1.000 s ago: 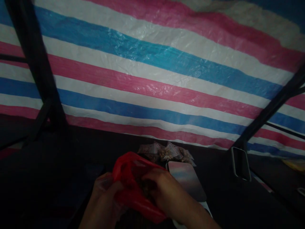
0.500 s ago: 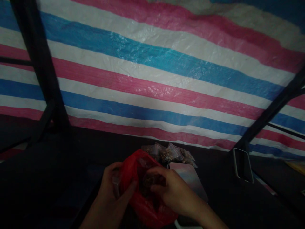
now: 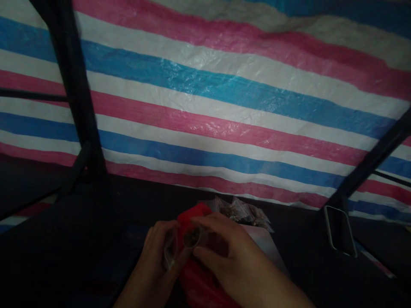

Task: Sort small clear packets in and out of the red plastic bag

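A striped pink, white and blue tarpaulin (image 3: 224,98) fills the backdrop above a dark surface (image 3: 96,239). At 6 o'clock lies a red plastic bag (image 3: 199,282), with filled clear packets (image 3: 240,211) heaped at its 1 o'clock. The right hand (image 3: 231,256) and left hand (image 3: 157,256) both pinch 1 small clear pouch (image 3: 183,241) over the red bag.
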Demonstrator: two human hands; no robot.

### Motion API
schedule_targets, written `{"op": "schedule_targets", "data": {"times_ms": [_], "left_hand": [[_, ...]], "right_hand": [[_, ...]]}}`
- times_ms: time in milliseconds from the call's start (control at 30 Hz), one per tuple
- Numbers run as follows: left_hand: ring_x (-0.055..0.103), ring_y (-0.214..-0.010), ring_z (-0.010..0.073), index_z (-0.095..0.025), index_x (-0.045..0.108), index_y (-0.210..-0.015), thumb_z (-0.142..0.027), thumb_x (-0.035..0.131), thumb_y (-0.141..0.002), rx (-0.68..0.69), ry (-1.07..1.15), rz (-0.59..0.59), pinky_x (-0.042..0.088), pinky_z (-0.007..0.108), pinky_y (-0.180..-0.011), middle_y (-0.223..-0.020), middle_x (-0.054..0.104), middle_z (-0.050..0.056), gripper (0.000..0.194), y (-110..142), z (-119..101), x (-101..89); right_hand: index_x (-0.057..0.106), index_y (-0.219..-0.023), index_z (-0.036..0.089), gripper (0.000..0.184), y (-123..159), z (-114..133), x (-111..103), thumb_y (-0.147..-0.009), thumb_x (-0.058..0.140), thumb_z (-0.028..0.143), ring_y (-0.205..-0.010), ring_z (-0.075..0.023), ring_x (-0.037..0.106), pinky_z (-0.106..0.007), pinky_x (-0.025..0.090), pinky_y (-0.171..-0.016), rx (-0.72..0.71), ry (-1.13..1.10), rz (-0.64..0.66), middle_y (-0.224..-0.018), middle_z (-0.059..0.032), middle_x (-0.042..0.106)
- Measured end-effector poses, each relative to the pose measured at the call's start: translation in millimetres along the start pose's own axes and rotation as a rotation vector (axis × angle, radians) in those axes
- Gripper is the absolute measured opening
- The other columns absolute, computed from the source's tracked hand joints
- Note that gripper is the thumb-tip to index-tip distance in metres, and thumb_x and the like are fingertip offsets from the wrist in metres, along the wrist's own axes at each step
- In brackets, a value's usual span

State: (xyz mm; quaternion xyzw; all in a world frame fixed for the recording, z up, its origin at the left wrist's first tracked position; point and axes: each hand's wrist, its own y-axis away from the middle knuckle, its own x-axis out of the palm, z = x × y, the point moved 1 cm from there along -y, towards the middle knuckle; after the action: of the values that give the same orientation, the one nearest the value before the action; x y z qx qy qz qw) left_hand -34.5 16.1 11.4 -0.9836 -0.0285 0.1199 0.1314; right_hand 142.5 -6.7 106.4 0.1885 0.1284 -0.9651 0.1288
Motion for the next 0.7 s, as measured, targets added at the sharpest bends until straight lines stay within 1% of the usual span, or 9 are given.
{"op": "schedule_targets", "data": {"times_ms": [100, 200, 267, 333, 433, 500, 600, 700], "left_hand": [[0.069, -0.101, 0.0287, -0.027, 0.067, -0.106, -0.034, 0.065, -0.091, 0.116, -0.041, -0.011, 0.055, 0.043, -0.091, -0.107, 0.071, 0.007, 0.017, -3, 5, 0.4], [0.071, -0.092, 0.0283, -0.026, 0.068, -0.101, -0.021, 0.063, -0.082, 0.155, -0.038, -0.059, 0.056, 0.043, -0.086, -0.099, 0.072, 0.007, 0.021, -6, 13, 1.7], [0.071, -0.091, 0.0289, -0.026, 0.069, -0.101, -0.019, 0.062, -0.078, 0.158, -0.017, -0.083, 0.057, 0.044, -0.084, -0.098, 0.073, 0.007, 0.025, -6, 15, 2.4], [0.072, -0.091, 0.0289, -0.027, 0.069, -0.102, -0.019, 0.061, -0.078, 0.161, 0.003, -0.088, 0.057, 0.044, -0.083, -0.098, 0.074, 0.007, 0.027, -4, 14, 3.0], [0.071, -0.088, 0.0272, -0.027, 0.068, -0.101, -0.020, 0.062, -0.079, 0.177, 0.022, -0.087, 0.057, 0.042, -0.081, -0.096, 0.073, 0.006, 0.024, -2, 8, 4.4], [0.070, -0.086, 0.0261, -0.026, 0.066, -0.102, -0.021, 0.061, -0.081, 0.173, 0.049, -0.100, 0.057, 0.041, -0.079, -0.096, 0.071, 0.005, 0.022, -1, 5, 5.4], [0.069, -0.085, 0.0250, -0.026, 0.064, -0.103, -0.016, 0.058, -0.081, 0.156, 0.053, -0.094, 0.057, 0.039, -0.078, -0.096, 0.069, 0.005, 0.025, -1, 8, 6.9], [0.069, -0.088, 0.0262, -0.025, 0.065, -0.104, -0.016, 0.060, -0.076, 0.194, 0.012, -0.110, 0.058, 0.041, -0.080, -0.098, 0.068, 0.006, 0.030, 1, 13, 8.1]], "right_hand": [[0.077, -0.126, 0.039, 0.051, -3, 6, 3, -0.089, 0.071, 0.003, -0.115, -0.0148, 0.069, -0.026, 0.051, -0.105, -0.038, 0.165, 0.041, -0.123, 0.0037, 0.073], [0.076, -0.128, 0.041, 0.057, -4, 10, 4, -0.087, 0.070, 0.001, -0.112, -0.0157, 0.070, -0.027, 0.051, -0.103, -0.022, 0.242, 0.098, -0.122, 0.0042, 0.072], [0.076, -0.128, 0.040, 0.056, -5, 11, 5, -0.087, 0.072, 0.004, -0.111, -0.0172, 0.070, -0.029, 0.051, -0.102, -0.002, 0.295, 0.117, -0.123, 0.0035, 0.072], [0.077, -0.127, 0.038, 0.050, -6, 11, 8, -0.088, 0.073, 0.008, -0.108, -0.0184, 0.070, -0.029, 0.052, -0.098, 0.020, 0.336, 0.124, -0.123, 0.0019, 0.071], [0.079, -0.121, 0.037, 0.040, -7, 14, 11, -0.089, 0.072, 0.014, -0.104, -0.0189, 0.070, -0.028, 0.053, -0.089, 0.043, 0.365, 0.100, -0.120, 0.0011, 0.071], [0.080, -0.116, 0.037, 0.036, -7, 16, 12, -0.089, 0.071, 0.015, -0.102, -0.0188, 0.070, -0.028, 0.053, -0.087, 0.050, 0.374, 0.096, -0.117, 0.0012, 0.072], [0.080, -0.114, 0.035, 0.035, -5, 18, 14, -0.088, 0.072, 0.013, -0.104, -0.0193, 0.069, -0.029, 0.052, -0.090, 0.063, 0.361, 0.136, -0.116, 0.0007, 0.072], [0.077, -0.121, 0.036, 0.044, -3, 13, 16, -0.084, 0.074, 0.011, -0.111, -0.0210, 0.069, -0.031, 0.052, -0.098, 0.068, 0.299, 0.116, -0.122, 0.0010, 0.073]]}}
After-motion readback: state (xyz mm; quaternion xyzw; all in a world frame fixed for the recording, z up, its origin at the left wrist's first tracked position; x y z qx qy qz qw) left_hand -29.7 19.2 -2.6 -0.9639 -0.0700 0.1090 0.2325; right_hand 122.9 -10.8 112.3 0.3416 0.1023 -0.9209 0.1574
